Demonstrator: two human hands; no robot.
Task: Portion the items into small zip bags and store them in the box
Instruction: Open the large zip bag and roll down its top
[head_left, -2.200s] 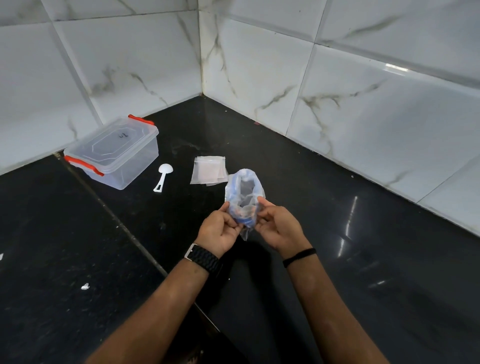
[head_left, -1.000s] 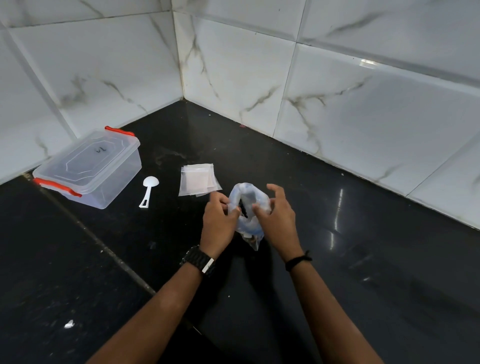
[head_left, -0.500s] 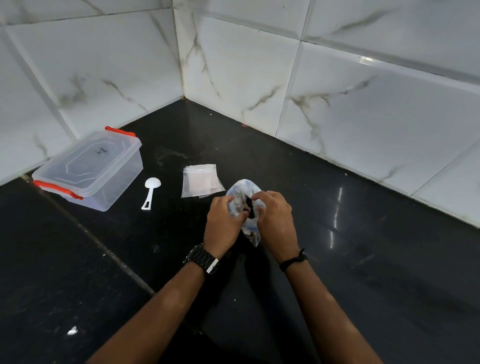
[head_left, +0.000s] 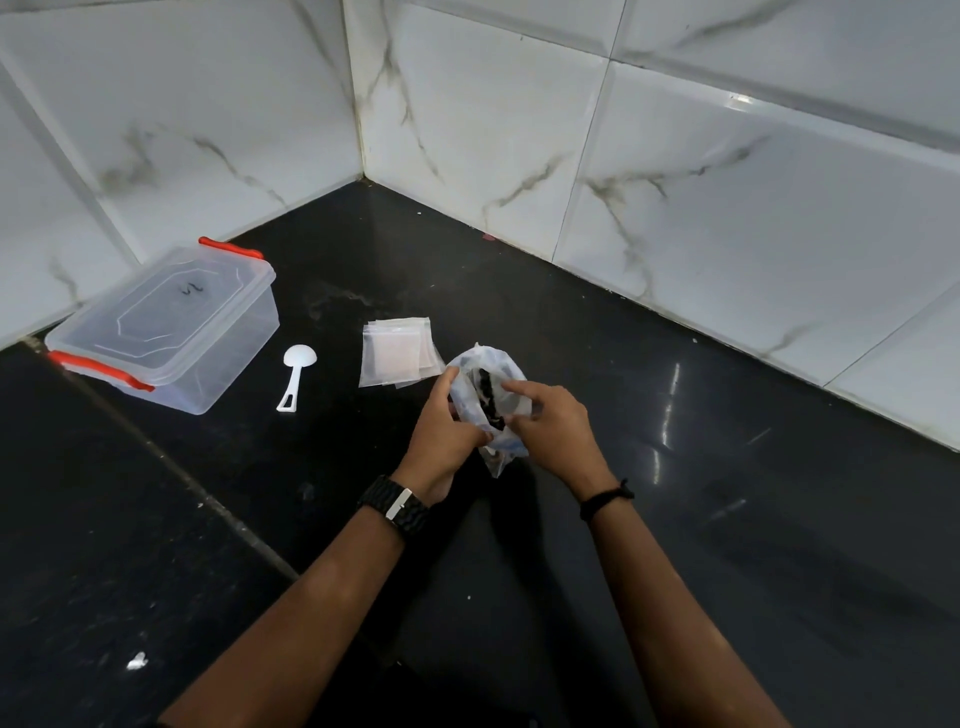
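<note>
While both my hands hold the pouch (head_left: 485, 400) above the counter (head_left: 675, 545) | left hand (head_left: 441, 431) grips its left side | right hand (head_left: 550, 426) pinches its mouth | zip bags (head_left: 395, 353) just beyond | spoon (head_left: 295, 374), lidded box (head_left: 166, 327) further left

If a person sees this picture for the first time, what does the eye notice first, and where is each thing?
First the two hands, the left hand and the right hand, at the centre, holding open a plastic bag with dark contents above the black counter. To the left lie a stack of small zip bags and a white scoop, and farther left stands a closed clear box with red latches.
</note>
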